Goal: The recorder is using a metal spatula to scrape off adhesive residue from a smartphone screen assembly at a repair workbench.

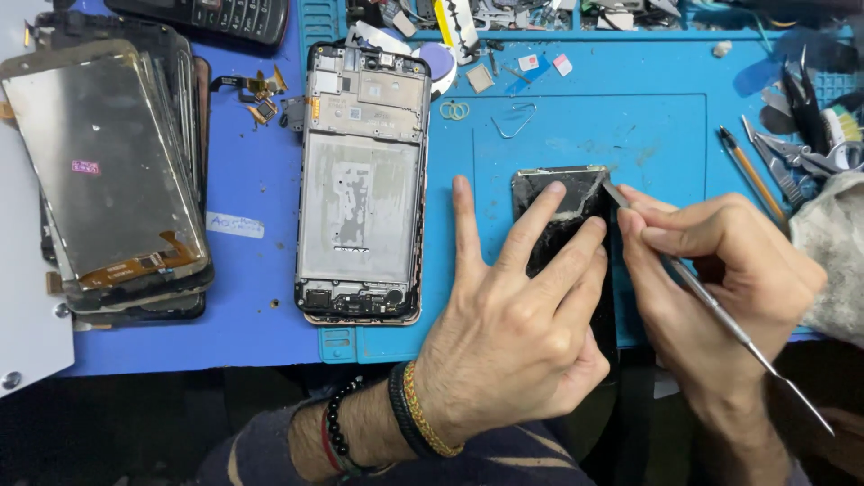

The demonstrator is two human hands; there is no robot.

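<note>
On the blue bench mat, the left hand [517,315] lies flat, fingers spread, pinning a cracked phone screen [562,216]; at three o'clock the right hand [711,270] pinches a metal spudger [720,310], tip at the screen's corner.

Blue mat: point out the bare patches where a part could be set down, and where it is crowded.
On the blue mat, bare room lies between the cracked screen under the left hand and the pencil; a narrower strip separates the screen stack from the phone frame. The top tray of parts and the right-edge tools are crowded.
</note>
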